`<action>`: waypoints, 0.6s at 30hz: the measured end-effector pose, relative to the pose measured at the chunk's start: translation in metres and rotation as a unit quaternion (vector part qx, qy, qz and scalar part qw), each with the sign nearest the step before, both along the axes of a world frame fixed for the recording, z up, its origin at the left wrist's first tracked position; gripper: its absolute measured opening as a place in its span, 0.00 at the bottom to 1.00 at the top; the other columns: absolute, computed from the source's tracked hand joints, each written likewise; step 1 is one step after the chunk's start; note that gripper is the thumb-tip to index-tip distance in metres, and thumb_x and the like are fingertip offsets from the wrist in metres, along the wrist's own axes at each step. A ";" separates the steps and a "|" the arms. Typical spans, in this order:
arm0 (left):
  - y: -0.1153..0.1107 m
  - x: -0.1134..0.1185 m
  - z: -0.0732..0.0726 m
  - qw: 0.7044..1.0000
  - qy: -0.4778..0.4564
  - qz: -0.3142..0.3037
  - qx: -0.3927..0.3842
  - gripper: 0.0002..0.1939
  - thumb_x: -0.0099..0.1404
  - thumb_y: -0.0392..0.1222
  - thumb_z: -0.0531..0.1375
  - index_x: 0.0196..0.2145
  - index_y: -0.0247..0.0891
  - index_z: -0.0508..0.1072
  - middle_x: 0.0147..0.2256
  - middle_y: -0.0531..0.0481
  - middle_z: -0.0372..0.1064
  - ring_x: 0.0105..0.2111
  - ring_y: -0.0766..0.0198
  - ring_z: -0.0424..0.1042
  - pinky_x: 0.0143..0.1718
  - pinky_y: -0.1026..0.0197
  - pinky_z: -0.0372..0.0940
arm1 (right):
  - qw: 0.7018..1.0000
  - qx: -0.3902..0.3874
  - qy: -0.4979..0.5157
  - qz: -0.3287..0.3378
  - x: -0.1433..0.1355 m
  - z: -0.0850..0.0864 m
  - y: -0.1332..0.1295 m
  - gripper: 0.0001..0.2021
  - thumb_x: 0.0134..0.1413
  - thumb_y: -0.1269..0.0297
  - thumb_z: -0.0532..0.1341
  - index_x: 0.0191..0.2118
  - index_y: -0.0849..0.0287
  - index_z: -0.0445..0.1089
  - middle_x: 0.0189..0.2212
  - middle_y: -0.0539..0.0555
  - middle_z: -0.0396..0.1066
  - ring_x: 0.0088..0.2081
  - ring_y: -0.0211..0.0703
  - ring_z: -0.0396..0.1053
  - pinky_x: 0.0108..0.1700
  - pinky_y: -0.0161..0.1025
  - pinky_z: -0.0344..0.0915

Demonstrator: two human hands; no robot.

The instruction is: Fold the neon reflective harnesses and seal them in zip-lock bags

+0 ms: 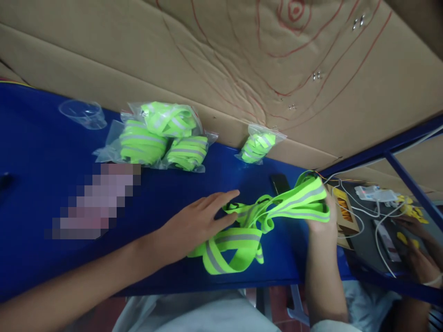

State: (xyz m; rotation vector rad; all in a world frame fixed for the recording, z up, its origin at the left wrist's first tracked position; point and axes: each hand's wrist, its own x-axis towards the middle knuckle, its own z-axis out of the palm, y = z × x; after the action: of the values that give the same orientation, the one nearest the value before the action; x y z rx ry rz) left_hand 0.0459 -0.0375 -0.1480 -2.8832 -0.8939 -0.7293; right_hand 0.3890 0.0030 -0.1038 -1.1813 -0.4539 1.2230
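A neon-green strap bundle (235, 237) with grey reflective stripes lies loosely looped on the blue table near its front edge. My left hand (200, 219) reaches over the bundle's left part, thumb and fingers apart, nothing gripped between them. To the right, my right hand (325, 207) holds the folded loops of the same straps, raised a little; its fingers are mostly hidden behind the loops. Black buckle pieces show among the straps beside my left fingertips.
Bagged green straps (143, 143) lie at the back left, with another bag (258, 146) nearer the middle. A clear plastic bag (83, 114), a dark phone (279, 183), and a blue frame (408, 177) are visible. Another person's hands (420, 258) work at the far right.
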 end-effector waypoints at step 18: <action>0.041 -0.028 0.036 0.532 -0.626 0.102 -0.561 0.29 0.63 0.43 0.68 0.60 0.44 0.66 0.35 0.54 0.76 0.20 0.73 0.65 0.19 0.69 0.59 | 0.979 0.161 -0.114 -0.045 0.039 -0.024 0.021 0.11 0.55 0.54 0.71 0.37 0.55 0.75 0.33 0.46 0.79 0.36 0.39 0.78 0.43 0.37 0.78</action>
State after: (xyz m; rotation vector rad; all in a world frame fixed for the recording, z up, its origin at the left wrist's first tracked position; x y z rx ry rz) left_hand 0.0178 0.0040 -0.1120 -2.0245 -2.4129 -3.3555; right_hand 0.4283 0.0236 -0.1274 -1.0522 -0.7322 0.8993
